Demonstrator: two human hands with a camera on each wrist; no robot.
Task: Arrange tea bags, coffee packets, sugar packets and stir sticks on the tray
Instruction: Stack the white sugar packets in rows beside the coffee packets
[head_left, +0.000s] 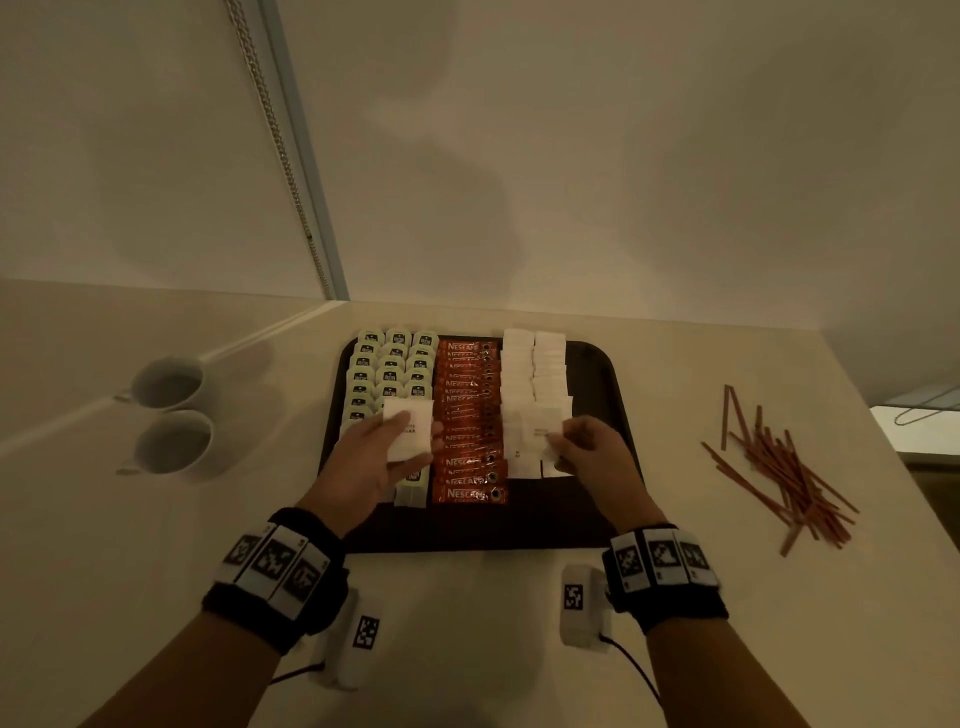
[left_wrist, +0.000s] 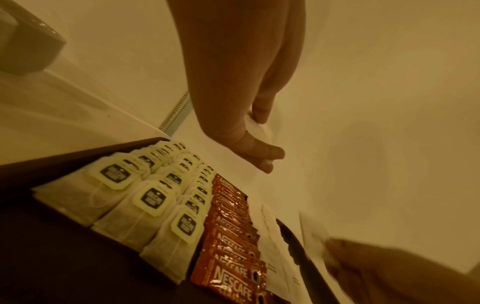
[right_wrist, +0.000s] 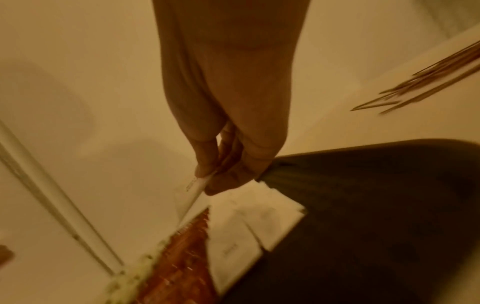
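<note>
A dark tray (head_left: 597, 395) holds rows of tea bags (head_left: 392, 371), a column of orange coffee packets (head_left: 467, 410) and two columns of white sugar packets (head_left: 532, 374). My left hand (head_left: 371, 457) holds a stack of white sugar packets (head_left: 410, 431) above the tea bags. My right hand (head_left: 587, 447) pinches one sugar packet (head_left: 540, 431) over the near end of the sugar columns; in the right wrist view that sugar packet (right_wrist: 197, 189) shows edge-on between thumb and fingers. Brown stir sticks (head_left: 784, 467) lie loose on the table right of the tray.
Two white cups (head_left: 171, 415) stand left of the tray. A wall rises just behind the tray, with a window frame and bead chain (head_left: 291, 171) at the back left. The table's right edge (head_left: 893, 452) runs past the sticks.
</note>
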